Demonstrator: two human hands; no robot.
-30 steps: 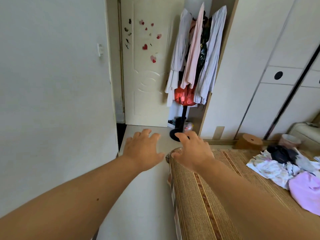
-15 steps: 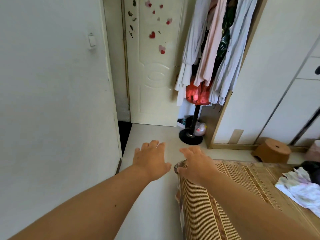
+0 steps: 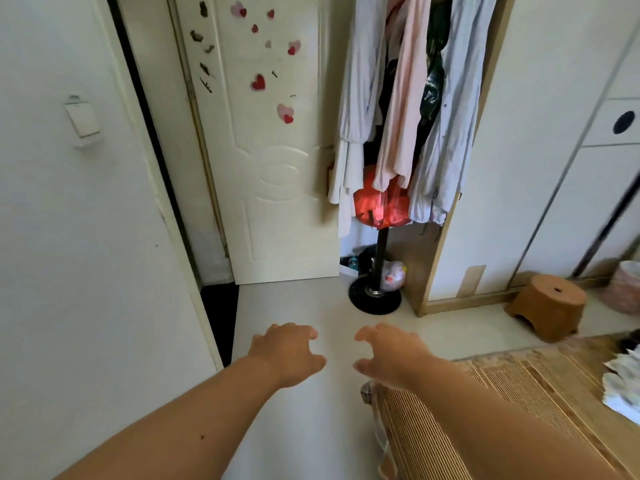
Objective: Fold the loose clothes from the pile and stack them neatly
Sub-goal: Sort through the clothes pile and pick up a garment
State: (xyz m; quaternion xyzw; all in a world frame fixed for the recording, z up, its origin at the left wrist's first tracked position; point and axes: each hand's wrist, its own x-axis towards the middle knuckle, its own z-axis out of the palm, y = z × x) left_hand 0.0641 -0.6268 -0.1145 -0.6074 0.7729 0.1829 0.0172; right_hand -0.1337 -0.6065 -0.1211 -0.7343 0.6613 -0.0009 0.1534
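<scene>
Ahead of your left hand (image 3: 287, 355) and right hand (image 3: 391, 358), the pale floor (image 3: 294, 303) is free. The wall (image 3: 86, 271) closes the left side, the bed corner (image 3: 554, 386) fills the lower right, and the coat stand base (image 3: 375, 299) and stool (image 3: 550, 306) stand further right.

Door (image 3: 277, 202): cream, with red and pink heart stickers (image 3: 258, 82)
Mat (image 3: 512, 382): tan, brown stripes
Stool (image 3: 549, 306): orange-brown
Hanging bag (image 3: 379, 206): red
Loose clothes (image 3: 623, 386): white, faintly printed
</scene>
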